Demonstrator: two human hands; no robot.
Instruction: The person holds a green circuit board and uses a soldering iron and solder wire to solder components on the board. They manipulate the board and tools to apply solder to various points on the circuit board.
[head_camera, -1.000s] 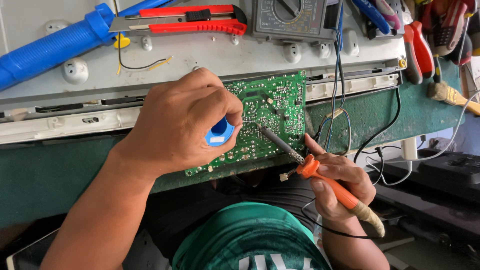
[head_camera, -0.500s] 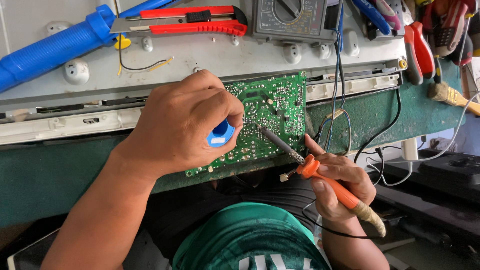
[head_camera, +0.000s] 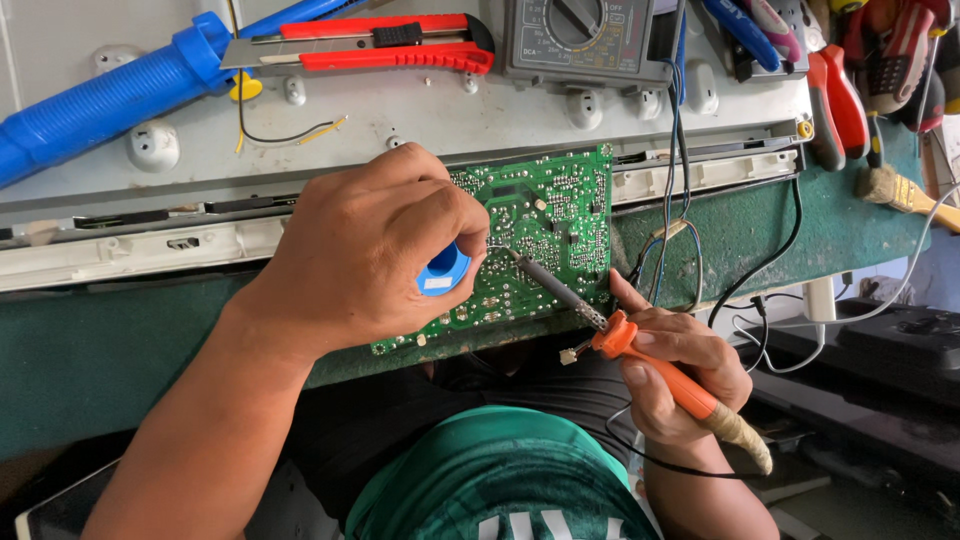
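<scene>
While the left hand (head_camera: 375, 245) is clenched around a small blue spool (head_camera: 443, 270), pressing it against the solder side of a green circuit board (head_camera: 545, 225), the right hand (head_camera: 680, 375) grasps the orange handle of a soldering iron (head_camera: 640, 350), whose dark shaft slants up and left so that its tip touches the board just beside the spool. The board lies tilted at the near edge of a green worktop (head_camera: 740, 225), partly over a long white panel (head_camera: 400, 110) that spans the worktop's width. The left hand covers the board's left portion, so what lies under it cannot be told. Behind the hands, on the panel, rest a blue desoldering pump (head_camera: 110, 95) at the far left, a red utility knife (head_camera: 390, 45) near the middle, and a grey multimeter (head_camera: 580, 35) to its right. Red-handled pliers (head_camera: 835, 100) and a small paintbrush (head_camera: 900, 190) lie at the right end of the worktop. Black and blue wires (head_camera: 675, 150) run down from the multimeter past the board's right edge, close to the right hand's fingers. The person's green shirt (head_camera: 500, 480) fills the lower foreground.
</scene>
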